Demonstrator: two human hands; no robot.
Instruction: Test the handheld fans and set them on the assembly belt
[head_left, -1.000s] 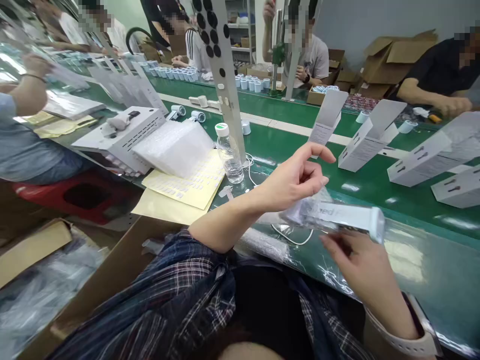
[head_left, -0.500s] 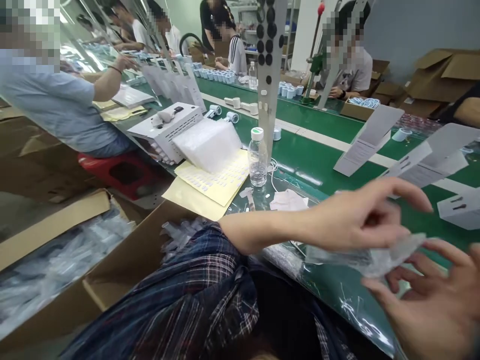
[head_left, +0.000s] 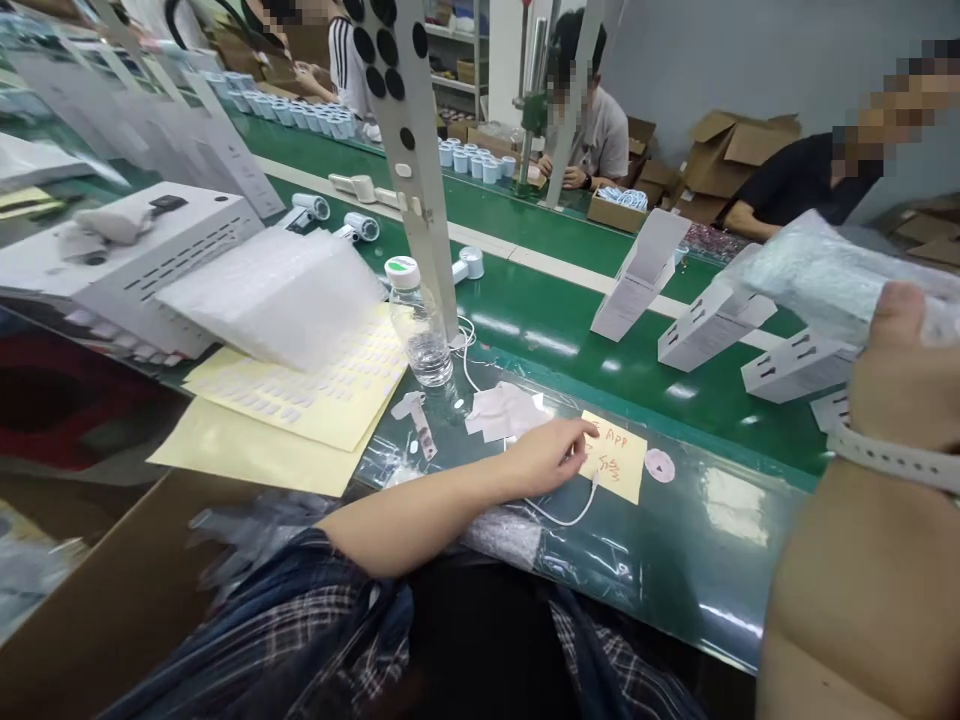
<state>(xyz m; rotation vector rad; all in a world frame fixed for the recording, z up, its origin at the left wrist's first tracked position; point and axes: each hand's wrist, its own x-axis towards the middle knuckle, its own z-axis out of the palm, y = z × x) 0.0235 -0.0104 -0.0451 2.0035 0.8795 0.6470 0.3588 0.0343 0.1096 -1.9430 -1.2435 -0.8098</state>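
Grip of the right hand point(head_left: 900, 370) closes on a clear bagged item point(head_left: 832, 275), raised at the right edge. The left hand point(head_left: 551, 455) rests fingertips loosely spread beside a yellow note point(head_left: 619, 470) on the table point(head_left: 675, 560), seemingly mid-bagging.

A water bottle point(head_left: 420, 322) stands beside yellow sticker sheets point(head_left: 300, 400); white boxes point(head_left: 637, 275) ride the green belt point(head_left: 570, 320).

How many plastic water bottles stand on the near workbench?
1: the water bottle stands by the slanted post, left of the left hand. The right hand may hide others.
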